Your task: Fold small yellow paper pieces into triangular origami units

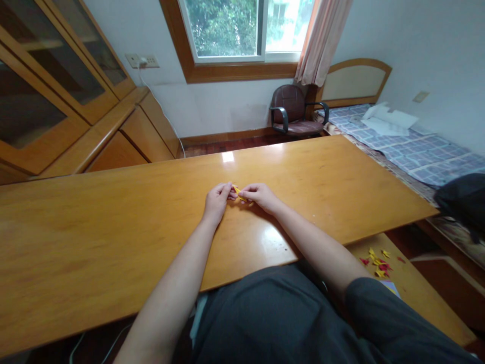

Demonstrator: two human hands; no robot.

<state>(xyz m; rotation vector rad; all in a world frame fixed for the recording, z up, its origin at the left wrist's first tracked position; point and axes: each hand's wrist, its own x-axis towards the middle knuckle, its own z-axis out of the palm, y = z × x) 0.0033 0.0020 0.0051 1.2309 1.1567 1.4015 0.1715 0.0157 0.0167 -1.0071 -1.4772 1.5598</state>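
Both of my hands rest on the long wooden table (113,222) near its middle. My left hand (217,198) and my right hand (258,194) meet fingertip to fingertip. Between them they pinch a small folded yellow paper piece (238,192). The fingers of both hands are curled closed around it. Most of the paper is hidden by the fingers.
Several small yellow and red folded paper pieces (379,260) lie on a lower wooden surface at the right. A brown armchair (295,112) stands under the window. A bed (409,146) with white sheets of paper runs along the right wall. Wooden cabinets (64,96) line the left.
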